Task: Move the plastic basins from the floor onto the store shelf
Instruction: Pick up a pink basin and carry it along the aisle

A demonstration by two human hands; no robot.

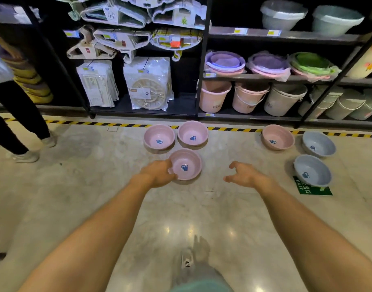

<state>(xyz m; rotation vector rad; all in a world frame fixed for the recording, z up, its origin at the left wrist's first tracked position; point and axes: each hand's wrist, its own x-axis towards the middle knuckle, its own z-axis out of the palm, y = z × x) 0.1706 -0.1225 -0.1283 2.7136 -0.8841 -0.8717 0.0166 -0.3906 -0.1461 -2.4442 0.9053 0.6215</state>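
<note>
Grasping the nearest pink basin [186,166]: left hand [157,173] apparently grips its rim, right hand [245,175] spread open beside it, next to close on the opposite rim.

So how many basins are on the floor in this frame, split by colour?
Pink basins: 4, a cluster of three and one further right
Grey-blue basins: 2
Total: 6

The left hand is at the rim of the nearest pink one; the right hand is open and empty.
</note>
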